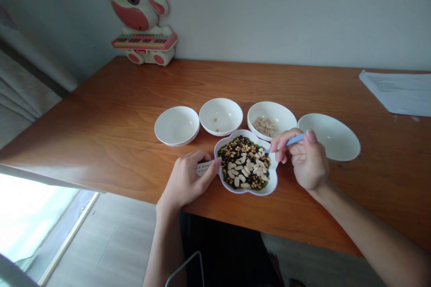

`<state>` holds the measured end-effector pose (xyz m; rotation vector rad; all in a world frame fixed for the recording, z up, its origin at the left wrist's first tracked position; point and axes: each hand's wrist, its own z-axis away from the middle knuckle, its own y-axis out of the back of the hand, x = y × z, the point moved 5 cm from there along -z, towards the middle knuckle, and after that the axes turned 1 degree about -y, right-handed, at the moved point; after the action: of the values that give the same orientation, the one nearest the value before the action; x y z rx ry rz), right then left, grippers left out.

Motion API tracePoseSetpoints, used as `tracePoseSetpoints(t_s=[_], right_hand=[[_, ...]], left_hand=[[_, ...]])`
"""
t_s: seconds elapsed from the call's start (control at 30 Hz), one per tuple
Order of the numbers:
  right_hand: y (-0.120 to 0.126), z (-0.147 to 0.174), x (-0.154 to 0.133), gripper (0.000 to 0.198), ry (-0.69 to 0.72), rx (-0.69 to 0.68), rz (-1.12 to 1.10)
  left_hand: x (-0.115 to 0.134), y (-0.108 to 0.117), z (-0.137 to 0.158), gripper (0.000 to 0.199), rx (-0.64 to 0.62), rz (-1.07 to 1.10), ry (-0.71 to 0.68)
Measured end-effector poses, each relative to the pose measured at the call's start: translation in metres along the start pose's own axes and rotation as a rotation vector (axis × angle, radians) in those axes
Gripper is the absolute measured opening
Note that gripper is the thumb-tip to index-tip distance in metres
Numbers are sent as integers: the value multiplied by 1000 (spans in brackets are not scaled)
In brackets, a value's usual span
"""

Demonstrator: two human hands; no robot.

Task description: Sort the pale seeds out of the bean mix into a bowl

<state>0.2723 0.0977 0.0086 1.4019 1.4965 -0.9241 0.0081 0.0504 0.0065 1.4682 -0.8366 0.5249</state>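
Observation:
Beans, dark seeds and pale peanut-like halves fill a white, flower-shaped bowl near the table's front edge. My left hand is closed at this bowl's left side, its thumb against the rim. A white strip with printed text shows between its thumb and fingers; I cannot tell whether it is fixed to the bowl. My right hand grips a slim blue utensil, slanted down to the left. Its tip is over or among the contents at the bowl's upper right, and its exact kind is unclear.
Behind stand white bowls: a bare one at left, one with a few small bits, one holding flat pale seeds, and another at right. A cow-shaped toy keyboard and papers lie farther back.

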Motion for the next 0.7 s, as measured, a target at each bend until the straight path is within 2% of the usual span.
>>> tracePoseSetpoints(t_s=[0.27, 0.47, 0.6, 0.7], right_hand=[[-1, -4, -10, 55, 70, 58, -99], [9, -5, -15, 60, 133, 215, -158], [13, -6, -19, 55, 200, 320, -163], [12, -8, -20, 52, 233, 347, -160]], left_hand=[[0, -1, -1, 38, -8, 2, 1], [-1, -1, 0, 38, -7, 0, -1], [-1, -1, -1, 37, -3, 6, -6], [0, -1, -1, 37, -4, 7, -2]])
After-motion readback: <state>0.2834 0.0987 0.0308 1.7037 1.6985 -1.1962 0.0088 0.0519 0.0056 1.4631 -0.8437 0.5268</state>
